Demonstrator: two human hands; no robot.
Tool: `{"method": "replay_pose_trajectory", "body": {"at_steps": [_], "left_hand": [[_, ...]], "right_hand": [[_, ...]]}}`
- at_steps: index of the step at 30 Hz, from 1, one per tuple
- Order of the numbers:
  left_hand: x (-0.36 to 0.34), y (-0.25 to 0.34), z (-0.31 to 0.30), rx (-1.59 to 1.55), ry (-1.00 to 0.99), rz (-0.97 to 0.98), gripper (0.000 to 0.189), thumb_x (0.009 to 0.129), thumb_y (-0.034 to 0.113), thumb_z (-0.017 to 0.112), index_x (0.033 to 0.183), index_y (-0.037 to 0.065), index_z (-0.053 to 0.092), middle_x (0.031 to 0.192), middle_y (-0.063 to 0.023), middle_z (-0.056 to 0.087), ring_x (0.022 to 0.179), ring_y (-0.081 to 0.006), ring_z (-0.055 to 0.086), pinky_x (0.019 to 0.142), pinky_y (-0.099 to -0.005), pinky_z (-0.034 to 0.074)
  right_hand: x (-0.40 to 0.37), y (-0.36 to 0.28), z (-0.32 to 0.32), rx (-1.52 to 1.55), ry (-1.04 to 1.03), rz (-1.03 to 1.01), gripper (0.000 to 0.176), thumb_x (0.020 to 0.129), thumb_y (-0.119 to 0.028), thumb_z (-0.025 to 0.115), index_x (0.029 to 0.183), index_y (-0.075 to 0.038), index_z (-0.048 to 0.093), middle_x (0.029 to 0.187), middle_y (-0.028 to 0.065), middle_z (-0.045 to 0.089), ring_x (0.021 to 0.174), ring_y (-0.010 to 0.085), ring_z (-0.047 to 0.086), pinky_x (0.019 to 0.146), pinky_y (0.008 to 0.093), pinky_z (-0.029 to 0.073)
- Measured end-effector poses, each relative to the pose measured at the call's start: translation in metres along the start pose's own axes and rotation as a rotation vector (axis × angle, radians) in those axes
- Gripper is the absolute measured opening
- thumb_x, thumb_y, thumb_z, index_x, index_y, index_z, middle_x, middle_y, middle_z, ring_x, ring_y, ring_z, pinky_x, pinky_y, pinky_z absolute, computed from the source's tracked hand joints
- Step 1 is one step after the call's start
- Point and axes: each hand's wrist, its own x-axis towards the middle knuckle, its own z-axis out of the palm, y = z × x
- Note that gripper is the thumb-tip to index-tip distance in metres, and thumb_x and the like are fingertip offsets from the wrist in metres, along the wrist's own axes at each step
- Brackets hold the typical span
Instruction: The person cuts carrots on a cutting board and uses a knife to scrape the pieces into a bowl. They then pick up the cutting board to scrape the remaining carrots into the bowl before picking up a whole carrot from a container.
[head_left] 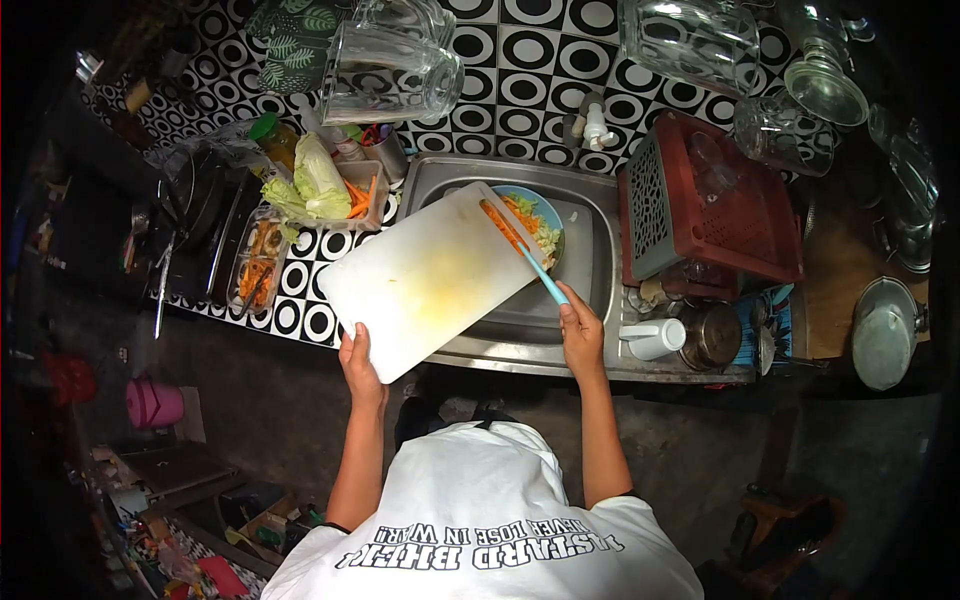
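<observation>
My left hand (pixel 362 362) grips the near edge of a white cutting board (pixel 425 278), tilted over the steel sink (pixel 520 330). My right hand (pixel 580 328) holds a knife with a teal handle (pixel 545 275); its blade lies against the board's far edge with shredded carrot on it. Just past the blade, a blue bowl (pixel 548 208) in the sink holds chopped cabbage and carrot.
A cabbage (pixel 320 178) and carrots lie in a tray on the black-and-white counter to the left. A red crate (pixel 715 205) sits right of the sink, with a white mug (pixel 655 338) and a metal pot (pixel 712 335) before it. Glass jars hang overhead.
</observation>
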Motion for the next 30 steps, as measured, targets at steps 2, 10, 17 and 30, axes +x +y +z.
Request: {"method": "replay_pose_trajectory", "body": {"at_steps": [2,10,17,30], "left_hand": [[0.0,0.0,0.001,-0.003,-0.007,0.0,0.048,0.1,0.03,0.053,0.133,-0.004,0.048,0.123,-0.0125,0.061,0.109,-0.0203,0.06,0.093,-0.0323,0.047],[0.002,0.006,-0.007,-0.02,-0.033,0.008,0.048,0.1,0.031,0.053,0.134,-0.004,0.048,0.123,-0.013,0.061,0.108,-0.0206,0.061,0.093,-0.033,0.048],[0.013,0.012,-0.023,-0.035,-0.045,-0.03,0.046,0.1,0.029,0.053,0.131,-0.004,0.049,0.121,-0.0138,0.062,0.106,-0.0216,0.063,0.092,-0.0333,0.049],[0.02,0.009,-0.031,-0.063,-0.014,-0.035,0.046,0.098,0.029,0.057,0.13,-0.004,0.05,0.119,-0.0138,0.063,0.104,-0.0215,0.064,0.091,-0.0328,0.05]], "right_hand": [[0.001,0.004,-0.001,-0.105,0.008,-0.12,0.041,0.102,-0.028,0.052,0.134,-0.004,0.057,0.074,-0.0029,0.047,0.062,0.0041,0.04,0.053,0.0188,0.033],[0.016,0.009,-0.017,0.181,0.043,0.185,0.045,0.104,-0.036,0.045,0.121,0.002,0.06,0.062,0.0002,0.052,0.05,0.0049,0.044,0.046,0.0188,0.037],[0.043,0.005,-0.044,0.228,0.036,0.372,0.038,0.103,-0.037,0.046,0.098,-0.002,0.06,0.058,0.0016,0.051,0.044,0.0082,0.046,0.041,0.0225,0.036],[0.044,0.008,-0.05,0.126,-0.04,0.104,0.032,0.098,-0.018,0.057,0.127,-0.004,0.06,0.086,0.0028,0.061,0.067,0.0065,0.055,0.058,0.0195,0.042]]}}
